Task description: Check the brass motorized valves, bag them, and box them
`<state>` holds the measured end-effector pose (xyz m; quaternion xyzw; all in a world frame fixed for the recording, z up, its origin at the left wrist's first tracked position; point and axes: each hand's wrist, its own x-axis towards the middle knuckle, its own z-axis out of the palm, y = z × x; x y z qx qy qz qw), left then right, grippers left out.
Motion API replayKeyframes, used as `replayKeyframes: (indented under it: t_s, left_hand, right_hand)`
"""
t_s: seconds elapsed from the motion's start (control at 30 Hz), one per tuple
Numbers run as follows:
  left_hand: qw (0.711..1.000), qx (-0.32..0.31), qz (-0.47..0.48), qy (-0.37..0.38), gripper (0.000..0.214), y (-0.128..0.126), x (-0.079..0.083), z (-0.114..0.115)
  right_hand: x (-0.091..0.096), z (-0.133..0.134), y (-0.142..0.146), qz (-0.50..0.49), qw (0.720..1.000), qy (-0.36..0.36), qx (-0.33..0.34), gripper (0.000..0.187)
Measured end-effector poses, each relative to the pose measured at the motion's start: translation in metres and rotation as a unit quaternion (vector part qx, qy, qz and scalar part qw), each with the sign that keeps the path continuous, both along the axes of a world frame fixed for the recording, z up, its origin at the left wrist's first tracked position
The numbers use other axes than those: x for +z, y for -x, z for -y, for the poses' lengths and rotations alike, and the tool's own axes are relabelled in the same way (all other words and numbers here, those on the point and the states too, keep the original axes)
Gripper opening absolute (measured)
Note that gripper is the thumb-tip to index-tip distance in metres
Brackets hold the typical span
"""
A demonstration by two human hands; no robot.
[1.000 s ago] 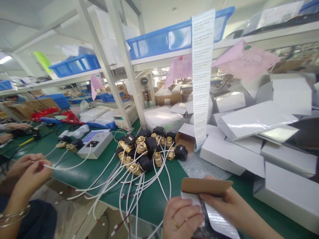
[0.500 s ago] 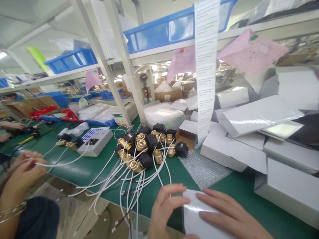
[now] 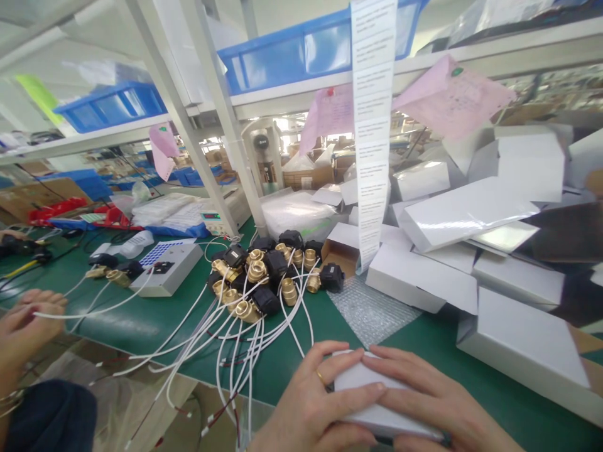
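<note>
A small white cardboard box (image 3: 365, 375) is between my two hands at the bottom of the head view. My left hand (image 3: 320, 398), with a ring on one finger, grips its left side, fingers curled over the top. On the other side my right hand (image 3: 428, 389) holds the box, its long fingers across the top face. The fingertips of both hands come together over the box, and its near part is partly hidden. Just beyond lies a piece of bubble wrap (image 3: 372, 307). To the left is a pile of brass valves with black actuators (image 3: 257, 271) and white cables.
White boxes (image 3: 522, 345) are heaped on the right. A label strip (image 3: 372, 125) hangs from the shelf with blue bins (image 3: 292, 59). A grey control box (image 3: 169, 270) stands on the green table (image 3: 141, 326). At left, a co-worker's hands (image 3: 28, 320) hold a white cable.
My left hand has moved from the box's edge to over its top, and my hands are closer together. The box looks tilted differently. The whole view has shifted slightly.
</note>
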<state>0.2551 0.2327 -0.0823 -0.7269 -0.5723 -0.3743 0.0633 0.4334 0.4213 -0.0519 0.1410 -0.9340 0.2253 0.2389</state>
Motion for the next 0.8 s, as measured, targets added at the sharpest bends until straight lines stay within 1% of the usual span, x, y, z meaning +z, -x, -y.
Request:
replayKeyframes:
  t_s: [0.1,0.17,0.23,0.3,0.37,0.43,0.47,0.53,0.57,0.63,0.67,0.73,0.77,0.8]
  left_hand:
    - [1.000,0.006,0.015,-0.018,0.052,-0.001,0.001,-0.001]
    - [1.000,0.008,0.024,-0.015,0.049,-0.001,-0.002,0.000]
    - [1.000,0.011,0.020,0.002,0.051,-0.002,-0.009,0.002]
    - [1.000,0.018,0.007,0.004,0.056,-0.004,-0.019,0.004]
    - [0.999,0.028,-0.010,-0.016,0.060,-0.006,-0.028,0.006]
    - [0.998,0.040,-0.018,-0.040,0.055,-0.008,-0.034,0.006]
    - [0.998,0.046,-0.021,-0.044,0.052,-0.009,-0.036,0.006]
    - [0.997,0.048,-0.028,-0.057,0.047,-0.009,-0.038,0.004]
    - [0.996,0.047,-0.033,-0.066,0.046,-0.008,-0.038,0.003]
    - [0.994,0.042,-0.048,-0.093,0.043,-0.006,-0.039,0.002]
    - [0.992,0.047,-0.056,-0.101,0.042,-0.006,-0.039,0.002]
    - [0.990,0.082,-0.059,-0.098,0.046,-0.003,-0.040,0.001]
    - [0.989,0.113,-0.051,-0.082,0.052,-0.001,-0.041,0.000]
    - [0.987,0.140,-0.034,-0.070,0.062,0.002,-0.042,-0.002]
  right_hand:
    - [0.007,-0.004,-0.001,-0.007,1.000,0.003,0.005,0.041]
    - [0.007,-0.005,-0.001,0.002,1.000,-0.012,0.004,0.040]
    - [0.006,-0.005,0.000,0.007,0.999,-0.033,0.004,0.042]
    - [0.004,-0.003,-0.001,0.008,0.998,-0.056,0.000,0.045]
    - [0.001,0.000,-0.003,0.011,0.997,-0.079,-0.011,0.047]
    - [-0.004,0.002,-0.006,0.026,0.995,-0.092,-0.020,0.046]
    - [-0.007,0.003,-0.007,0.030,0.995,-0.090,-0.022,0.042]
    - [-0.016,0.003,-0.009,0.037,0.997,-0.069,-0.026,0.035]
    - [-0.021,0.003,-0.010,0.030,0.998,-0.051,-0.029,0.037]
    - [-0.032,0.005,-0.008,0.002,0.999,-0.011,-0.037,0.051]
    - [-0.038,0.007,-0.007,-0.027,0.999,0.006,-0.037,0.054]
    - [-0.052,0.011,-0.002,-0.030,0.999,0.022,-0.031,0.059]
    - [-0.060,0.011,0.001,-0.009,0.997,0.052,-0.058,0.057]
    - [-0.068,0.010,0.003,0.023,0.986,0.116,-0.114,0.052]
